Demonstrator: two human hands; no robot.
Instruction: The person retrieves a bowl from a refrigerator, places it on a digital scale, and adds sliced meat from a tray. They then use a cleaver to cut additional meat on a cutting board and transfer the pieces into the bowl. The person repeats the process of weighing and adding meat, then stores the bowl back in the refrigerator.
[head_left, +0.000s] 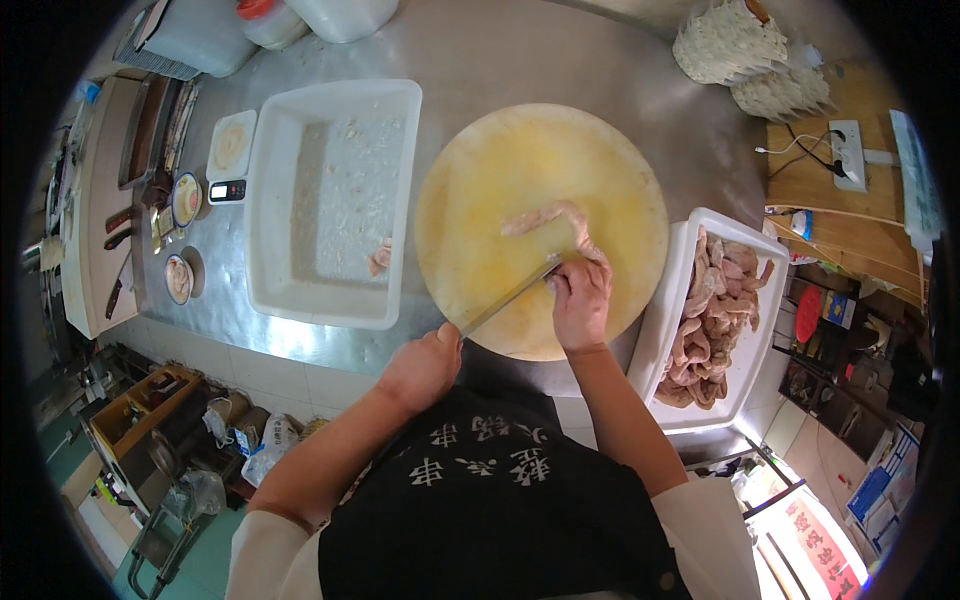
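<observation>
A round, yellow-stained cutting board (480, 180) lies before me on a steel table. My left hand (426, 367) grips the handle end of a knife (510, 297), its blade slanting up and right across the board. Pinched in my right hand (582, 304) is the lower end of a long, thin piece of raw poultry (536, 219), probably a neck. It bends like a hook above the hand. The blade's tip meets the fingers of my right hand, and whether it touches the meat there cannot be made out.
Left of the board stands a white plastic tub (252, 210) with a small meat scrap (380, 259). Beyond it are a digital scale (230, 150) and two small bowls (186, 199). To the right, a white tub (780, 277) holds piled raw poultry (716, 315). Skewer bundles (731, 45) stand at upper right.
</observation>
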